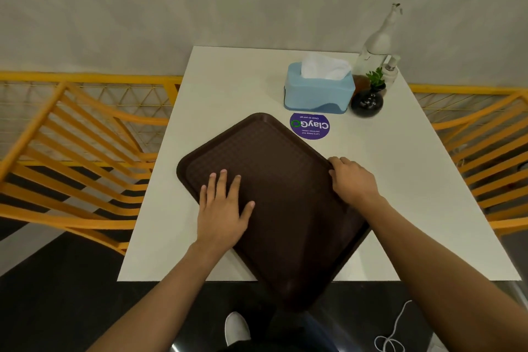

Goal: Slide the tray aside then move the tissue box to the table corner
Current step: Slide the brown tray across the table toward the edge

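tray (285,194): dark brown, textured, rounded corners, lying skewed on white table (228,88), near corner overhanging table's front edge | left hand (223,208): flat on tray, fingers spread | right hand (351,180): fingers curled over tray's right rim | tissue box (318,88): light blue, white tissue up, beyond tray, beside black vase (367,103)

I read one sign | round purple sticker (310,126) on the white table (228,88) | "ClayGo", upside down to me | small lines "Clean as you go" | rest too small
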### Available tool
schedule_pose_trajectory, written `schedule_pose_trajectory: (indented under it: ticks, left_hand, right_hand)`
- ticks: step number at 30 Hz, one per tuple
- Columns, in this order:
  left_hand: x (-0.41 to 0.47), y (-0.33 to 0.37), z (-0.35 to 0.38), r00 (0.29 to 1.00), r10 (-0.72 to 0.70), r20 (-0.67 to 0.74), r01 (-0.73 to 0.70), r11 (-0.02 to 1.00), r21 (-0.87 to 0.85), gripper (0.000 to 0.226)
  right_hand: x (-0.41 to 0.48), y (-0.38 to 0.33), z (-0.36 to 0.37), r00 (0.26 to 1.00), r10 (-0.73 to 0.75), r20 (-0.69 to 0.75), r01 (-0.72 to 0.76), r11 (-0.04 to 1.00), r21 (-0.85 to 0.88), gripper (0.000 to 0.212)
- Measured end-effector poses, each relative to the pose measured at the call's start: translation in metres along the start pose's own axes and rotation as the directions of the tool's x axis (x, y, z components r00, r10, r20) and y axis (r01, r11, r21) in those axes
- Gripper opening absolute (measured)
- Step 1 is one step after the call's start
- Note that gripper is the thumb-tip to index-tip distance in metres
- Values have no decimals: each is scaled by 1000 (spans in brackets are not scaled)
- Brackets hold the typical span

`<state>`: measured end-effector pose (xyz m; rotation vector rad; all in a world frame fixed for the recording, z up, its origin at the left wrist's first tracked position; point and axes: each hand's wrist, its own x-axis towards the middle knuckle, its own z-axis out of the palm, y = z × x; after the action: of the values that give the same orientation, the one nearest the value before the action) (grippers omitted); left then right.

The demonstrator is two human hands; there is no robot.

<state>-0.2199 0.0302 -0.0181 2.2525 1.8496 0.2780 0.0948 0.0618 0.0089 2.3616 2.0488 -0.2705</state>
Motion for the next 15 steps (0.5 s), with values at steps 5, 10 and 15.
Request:
schedule_pose_trajectory:
  ticks: [5, 10, 15]
  left_hand:
    - [-17, -17, 2, 974, -224, -40, 215, 962, -166, 75]
    - [-7, -33, -2, 972, -232, -30, 219, 946, -239, 64]
    - [12, -50, -11, 970, -240, -44, 228, 955, -192, 65]
  right_hand:
    - [1, -15, 3, 996, -47, 81, 39, 995, 96, 51]
    - [15, -30, 5, 993, -95, 69, 82, 982, 172, 56]
    - [20, -40, 20, 995, -93, -17, 95, 973, 209, 49]
